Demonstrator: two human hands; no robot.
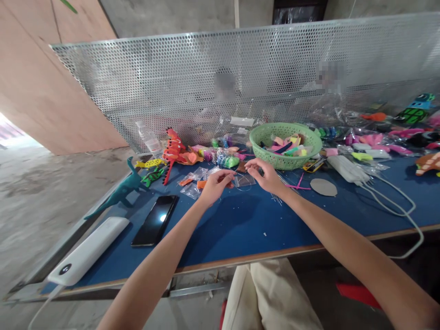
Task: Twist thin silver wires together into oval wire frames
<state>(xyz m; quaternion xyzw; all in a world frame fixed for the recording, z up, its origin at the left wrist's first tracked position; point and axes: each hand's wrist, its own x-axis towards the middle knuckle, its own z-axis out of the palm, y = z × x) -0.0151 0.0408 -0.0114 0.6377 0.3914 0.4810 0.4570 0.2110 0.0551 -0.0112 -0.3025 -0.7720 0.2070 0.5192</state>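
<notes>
My left hand (pixel 217 185) is closed in a pinch above the blue table, with a thin pale wire (pixel 244 187) at its fingertips. The wire bows out in a loose curve in front of my hands. Close by, my right hand (pixel 264 175) has its fingers bent together, and the wire runs up to its fingertips. Under and behind the hands lie small clear plastic bags (pixel 191 189), some with orange pieces (pixel 201 184) in them. A brown piece (pixel 241 167) lies just beyond the fingers. Several thin wires (pixel 277 199) rest on the table below my right wrist.
A green basket (pixel 256 147) of colourful pieces stands behind my right hand. On the left are a phone (pixel 154 221), a white power bank (pixel 90 250), a teal dinosaur (pixel 125 189) and a bottle (pixel 148 139). A power strip (pixel 347 170) with cables lies right; a perforated metal screen (pixel 178 78) closes the back.
</notes>
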